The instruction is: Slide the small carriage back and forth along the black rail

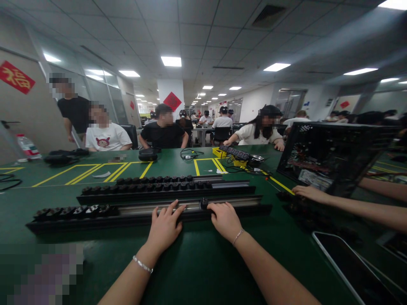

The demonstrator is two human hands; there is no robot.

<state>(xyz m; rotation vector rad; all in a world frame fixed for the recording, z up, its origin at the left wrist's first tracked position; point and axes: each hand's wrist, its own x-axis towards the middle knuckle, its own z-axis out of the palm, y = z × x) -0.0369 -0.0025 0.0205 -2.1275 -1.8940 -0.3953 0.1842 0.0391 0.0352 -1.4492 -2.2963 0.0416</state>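
Observation:
A long black rail (190, 217) with a shiny metal channel lies across the table in front of me. Several black socket-like modules (68, 212) sit in its left end, some with white parts showing. My left hand (165, 229) rests on the middle of the rail, fingers spread and holding nothing. A single small black module (203, 203) stands in the channel farther right. My right hand (226, 220) has its curled fingers at that module's right side; the thumb's grip is partly hidden. Behind lies another black rail (233, 190) filled with similar modules.
A phone (346, 262) and loose black parts lie at the right. Another person's hand (310, 194) reaches in beside an open computer case (330, 156). Across the green table (104, 262) are seated people, a power strip (235, 152), yellow trays, cables and a bottle (27, 147).

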